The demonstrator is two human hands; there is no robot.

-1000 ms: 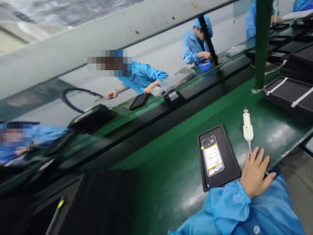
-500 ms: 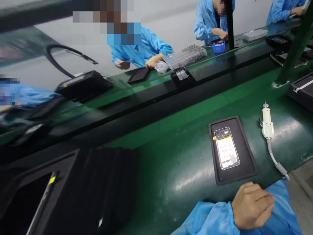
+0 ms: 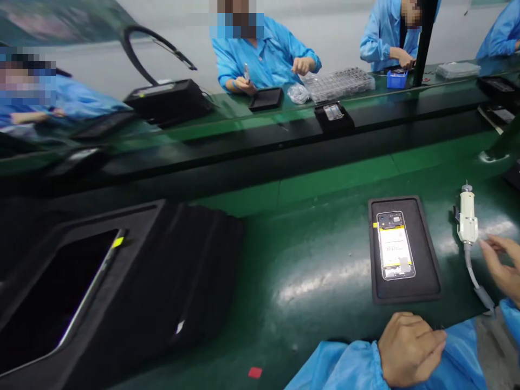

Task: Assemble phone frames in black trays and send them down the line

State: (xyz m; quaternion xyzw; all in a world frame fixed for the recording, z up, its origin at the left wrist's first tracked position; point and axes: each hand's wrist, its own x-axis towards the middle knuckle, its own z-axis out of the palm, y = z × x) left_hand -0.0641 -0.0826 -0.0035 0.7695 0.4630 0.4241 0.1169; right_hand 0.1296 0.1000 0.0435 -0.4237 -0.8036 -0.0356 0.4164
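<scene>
A phone [image 3: 394,252] with its back open lies in a black tray [image 3: 426,287] on the green bench. Right of the tray stands a white pen-like tool [image 3: 467,219] with a grey cable [image 3: 473,276] trailing toward me. My right hand [image 3: 501,265] enters from the right edge, fingers stretched and apart, its tips close beside the tool and cable, holding nothing. My left hand [image 3: 410,346] rests at the bench's near edge just below the tray, fingers curled into a loose fist with nothing visible in it. Both arms wear blue sleeves.
A large black fixture [image 3: 122,287] fills the bench's left side. A dark conveyor belt [image 3: 244,157] runs across the middle, carrying a small black holder [image 3: 333,116]. Beyond it, people in blue coats work by clear trays [image 3: 339,84] and a blue bin [image 3: 396,79].
The view has swung and levelled. My left hand has drawn back from the tool's cable to the bench edge and curled. My right hand has come into view beside the tool.
</scene>
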